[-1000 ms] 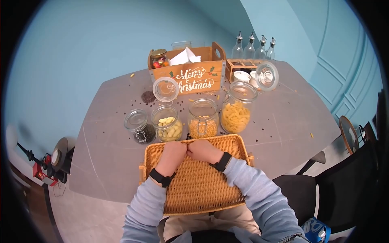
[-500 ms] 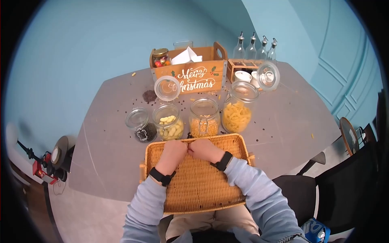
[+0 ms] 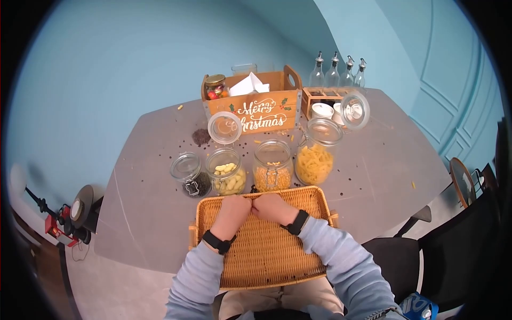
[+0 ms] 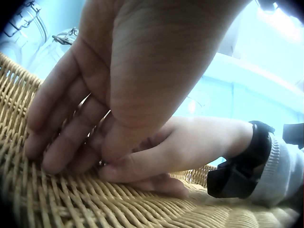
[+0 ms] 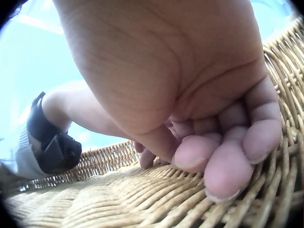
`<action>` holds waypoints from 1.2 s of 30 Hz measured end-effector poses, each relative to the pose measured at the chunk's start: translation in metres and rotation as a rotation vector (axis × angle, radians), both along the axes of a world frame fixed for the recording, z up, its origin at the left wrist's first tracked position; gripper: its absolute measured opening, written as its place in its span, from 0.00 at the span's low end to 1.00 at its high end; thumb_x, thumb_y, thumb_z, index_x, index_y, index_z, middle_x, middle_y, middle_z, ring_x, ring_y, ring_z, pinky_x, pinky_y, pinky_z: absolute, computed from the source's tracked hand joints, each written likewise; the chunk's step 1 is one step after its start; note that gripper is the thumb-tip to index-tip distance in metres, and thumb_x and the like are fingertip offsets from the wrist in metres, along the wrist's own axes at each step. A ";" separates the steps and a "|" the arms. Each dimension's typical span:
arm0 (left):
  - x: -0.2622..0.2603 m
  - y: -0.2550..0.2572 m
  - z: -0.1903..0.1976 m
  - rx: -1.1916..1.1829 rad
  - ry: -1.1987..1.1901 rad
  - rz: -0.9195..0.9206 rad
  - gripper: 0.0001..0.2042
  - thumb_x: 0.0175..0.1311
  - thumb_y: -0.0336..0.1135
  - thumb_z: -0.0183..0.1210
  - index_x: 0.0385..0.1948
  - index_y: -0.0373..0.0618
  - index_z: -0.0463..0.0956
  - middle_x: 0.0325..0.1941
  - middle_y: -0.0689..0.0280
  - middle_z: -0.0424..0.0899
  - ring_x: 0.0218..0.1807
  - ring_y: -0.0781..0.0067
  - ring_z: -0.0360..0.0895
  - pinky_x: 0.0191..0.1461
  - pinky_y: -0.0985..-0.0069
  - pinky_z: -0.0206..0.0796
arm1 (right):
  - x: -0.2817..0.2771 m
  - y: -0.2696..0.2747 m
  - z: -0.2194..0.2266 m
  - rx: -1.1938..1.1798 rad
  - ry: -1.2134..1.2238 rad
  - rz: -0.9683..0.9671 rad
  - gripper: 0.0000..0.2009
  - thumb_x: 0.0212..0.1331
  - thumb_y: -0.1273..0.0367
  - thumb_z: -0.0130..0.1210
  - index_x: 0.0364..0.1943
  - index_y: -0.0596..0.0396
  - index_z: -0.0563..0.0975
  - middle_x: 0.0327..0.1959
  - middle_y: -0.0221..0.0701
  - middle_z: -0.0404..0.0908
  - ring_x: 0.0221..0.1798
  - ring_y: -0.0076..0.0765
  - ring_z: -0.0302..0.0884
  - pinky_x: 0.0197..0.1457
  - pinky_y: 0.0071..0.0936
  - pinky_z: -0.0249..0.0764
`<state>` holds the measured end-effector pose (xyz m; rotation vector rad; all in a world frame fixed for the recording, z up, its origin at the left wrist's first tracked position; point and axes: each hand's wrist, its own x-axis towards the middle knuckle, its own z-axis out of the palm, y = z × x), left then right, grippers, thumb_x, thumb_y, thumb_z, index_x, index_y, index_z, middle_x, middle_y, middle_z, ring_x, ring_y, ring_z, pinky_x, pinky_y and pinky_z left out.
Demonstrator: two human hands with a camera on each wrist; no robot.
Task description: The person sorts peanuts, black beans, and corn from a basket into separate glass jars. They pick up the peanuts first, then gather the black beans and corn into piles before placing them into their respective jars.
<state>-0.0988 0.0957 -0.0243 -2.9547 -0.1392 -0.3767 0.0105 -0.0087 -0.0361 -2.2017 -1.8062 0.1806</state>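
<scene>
A shallow wicker basket (image 3: 272, 256) with side handles lies at the table's front edge, its near end over the person's lap. Inside its far rim, my left hand (image 3: 233, 214) and right hand (image 3: 273, 208) meet side by side. Left fingers (image 4: 64, 147) bend loosely, their tips on the wicker. In the right wrist view the right fingers (image 5: 230, 171) are loosely curled, also touching the weave. Nothing shows in either palm; the thumb tips are partly hidden. Just beyond stand glass jars of peanuts (image 3: 229, 183) and corn kernels (image 3: 273, 178).
Flanking these are a jar of black beans (image 3: 196, 185) and an open jar of penne (image 3: 314, 162). Behind stand a wooden "Merry Christmas" crate (image 3: 266, 113) and a rack (image 3: 305, 103) near several glass bottles. Dark beans (image 3: 201, 137) lie scattered on the table (image 3: 144, 224).
The head view has tilted up slightly, so everything sits lower in it. Both hands stay together at the basket's far rim, with almost no movement.
</scene>
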 end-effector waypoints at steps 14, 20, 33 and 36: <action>-0.002 -0.004 -0.002 -0.017 -0.064 0.002 0.04 0.49 0.31 0.53 0.19 0.46 0.75 0.17 0.62 0.76 0.23 0.63 0.76 0.26 0.70 0.66 | -0.001 -0.001 -0.003 0.047 -0.007 -0.013 0.14 0.51 0.62 0.48 0.19 0.56 0.77 0.20 0.40 0.77 0.26 0.47 0.76 0.30 0.40 0.71; -0.004 -0.006 -0.008 -0.024 -0.073 0.028 0.03 0.48 0.31 0.53 0.19 0.45 0.73 0.16 0.61 0.75 0.23 0.63 0.76 0.27 0.69 0.66 | -0.005 0.001 -0.001 0.063 0.001 -0.021 0.14 0.52 0.63 0.47 0.18 0.58 0.75 0.19 0.42 0.76 0.25 0.49 0.74 0.30 0.41 0.70; -0.009 0.001 -0.006 -0.024 -0.031 0.032 0.03 0.46 0.31 0.54 0.19 0.44 0.75 0.18 0.60 0.77 0.24 0.61 0.76 0.27 0.69 0.66 | -0.012 0.006 -0.001 0.111 -0.002 -0.022 0.13 0.49 0.64 0.49 0.17 0.59 0.75 0.18 0.42 0.75 0.24 0.50 0.74 0.30 0.41 0.69; -0.006 -0.003 -0.009 -0.011 -0.048 0.046 0.04 0.46 0.31 0.55 0.17 0.44 0.75 0.18 0.60 0.77 0.24 0.61 0.76 0.27 0.69 0.67 | -0.012 -0.002 0.009 0.017 0.009 0.021 0.13 0.52 0.62 0.48 0.21 0.58 0.75 0.19 0.43 0.76 0.25 0.50 0.74 0.30 0.42 0.69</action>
